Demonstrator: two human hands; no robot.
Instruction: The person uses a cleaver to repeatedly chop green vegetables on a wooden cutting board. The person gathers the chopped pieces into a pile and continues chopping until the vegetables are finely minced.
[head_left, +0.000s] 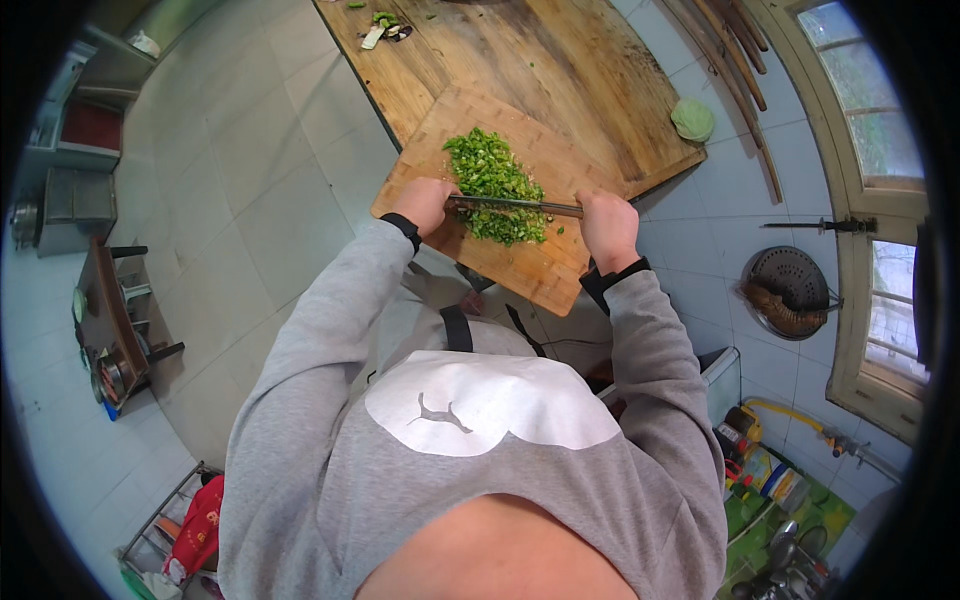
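Note:
A knife (517, 202) lies level across a heap of chopped green vegetable (491, 169), its thin edge-on profile spanning the space between my hands. My right hand (609, 223) is closed round its handle end. At the other end, my left hand (424, 204) grips the tip end of the blade with bent fingers. Chopped pieces show on both sides of the blade, with a few scattered bits near the right hand. Underneath is a bamboo cutting board (540, 281), set at an angle over the corner of a wooden table (600, 90).
Vegetable scraps (384, 30) lie at the table's far left. A pale green cabbage (692, 120) sits by its right edge, near the tiled wall. A sharpening steel (817, 225) and a metal strainer (787, 289) hang at the right. Bottles (772, 472) and utensils stand lower right.

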